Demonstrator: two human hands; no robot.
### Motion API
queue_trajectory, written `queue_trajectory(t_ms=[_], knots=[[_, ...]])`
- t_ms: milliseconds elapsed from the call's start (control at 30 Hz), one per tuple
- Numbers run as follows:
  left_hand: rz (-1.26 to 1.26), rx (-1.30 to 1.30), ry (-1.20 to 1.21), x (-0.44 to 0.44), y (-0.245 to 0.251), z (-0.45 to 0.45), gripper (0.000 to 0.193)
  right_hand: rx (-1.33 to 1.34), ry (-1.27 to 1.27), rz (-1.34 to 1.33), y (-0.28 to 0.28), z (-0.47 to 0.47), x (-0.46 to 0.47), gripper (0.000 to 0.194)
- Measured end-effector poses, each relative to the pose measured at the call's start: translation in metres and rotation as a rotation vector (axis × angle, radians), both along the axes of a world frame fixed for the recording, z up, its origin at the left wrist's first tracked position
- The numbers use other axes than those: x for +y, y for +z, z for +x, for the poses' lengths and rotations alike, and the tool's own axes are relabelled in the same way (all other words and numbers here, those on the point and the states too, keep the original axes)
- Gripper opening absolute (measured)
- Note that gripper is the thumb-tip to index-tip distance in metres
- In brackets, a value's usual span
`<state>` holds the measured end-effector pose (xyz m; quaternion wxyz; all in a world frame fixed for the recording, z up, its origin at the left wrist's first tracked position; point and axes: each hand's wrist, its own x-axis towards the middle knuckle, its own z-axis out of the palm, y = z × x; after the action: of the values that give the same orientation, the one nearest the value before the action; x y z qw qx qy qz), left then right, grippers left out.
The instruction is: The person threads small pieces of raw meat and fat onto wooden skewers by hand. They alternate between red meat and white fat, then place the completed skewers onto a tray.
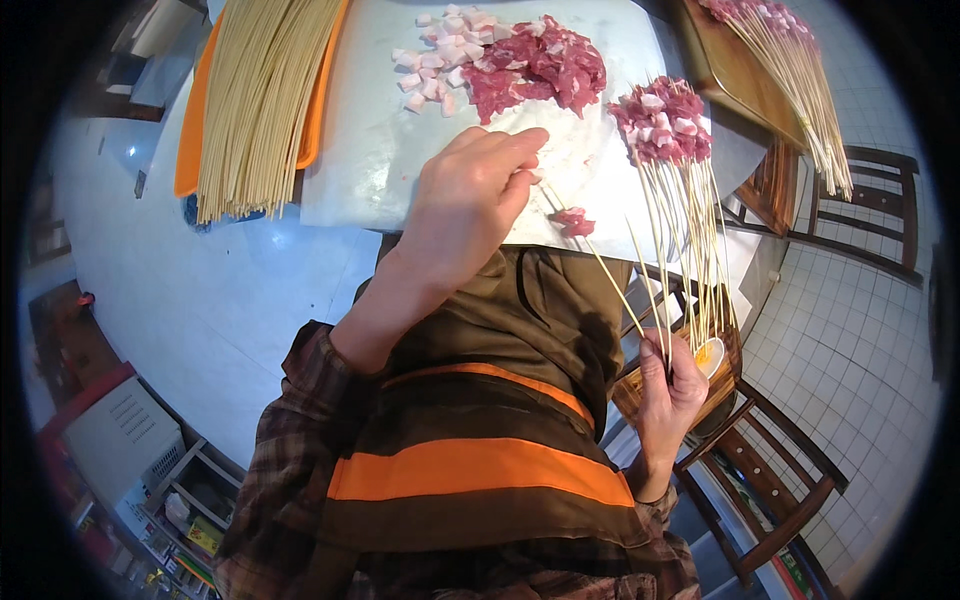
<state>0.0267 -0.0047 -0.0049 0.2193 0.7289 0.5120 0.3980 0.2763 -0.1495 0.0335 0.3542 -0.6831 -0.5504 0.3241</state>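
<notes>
My right hand [671, 379] grips the lower ends of several thin bamboo skewers [611, 279]. One skewer slants up to the left and carries a single piece of red meat [576, 223] near its upper end. At that end, the fingertips of my left hand [476, 199] pinch a small pale cube of fat, mostly hidden by the fingers. Beyond my left hand, a heap of sliced raw red meat [544, 64] lies on a white cutting board [360, 142]. Diced white fat [442, 56] sits against the heap's left side.
Loaded meat skewers [664, 124] rest at the board's right edge, their sticks overhanging. More lie on a tray [739, 75] at far right. Bare bamboo sticks [259, 105] fill an orange tray [196, 105] on the left. Wooden chairs [780, 487] stand at right.
</notes>
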Motion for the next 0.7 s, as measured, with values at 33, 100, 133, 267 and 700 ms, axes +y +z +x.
queue_trajectory(t_ms=[33, 100, 133, 267, 700], knots=[[0.0, 0.009, -0.007, 0.0002, -0.0003, -0.0012, 0.032, -0.008, 0.01, -0.008, 0.0005, 0.0001, 0.0008, 0.012], [0.01, 0.001, -0.023, 0.0008, -0.0009, -0.0027, 0.032, -0.047, 0.031, -0.037, 0.0028, 0.0008, 0.0018, 0.012], [0.009, 0.013, -0.02, 0.0012, -0.0012, -0.0025, 0.031, -0.039, 0.036, -0.029, 0.0031, 0.0002, 0.0025, 0.012], [0.011, 0.02, -0.014, 0.002, -0.0017, -0.0022, 0.029, -0.04, 0.016, -0.044, 0.0061, -0.0006, 0.0024, 0.013], [0.087, -0.004, -0.033, 0.0038, -0.0042, -0.0047, 0.022, -0.005, 0.047, -0.028, 0.0012, -0.0032, 0.0094, 0.014]])
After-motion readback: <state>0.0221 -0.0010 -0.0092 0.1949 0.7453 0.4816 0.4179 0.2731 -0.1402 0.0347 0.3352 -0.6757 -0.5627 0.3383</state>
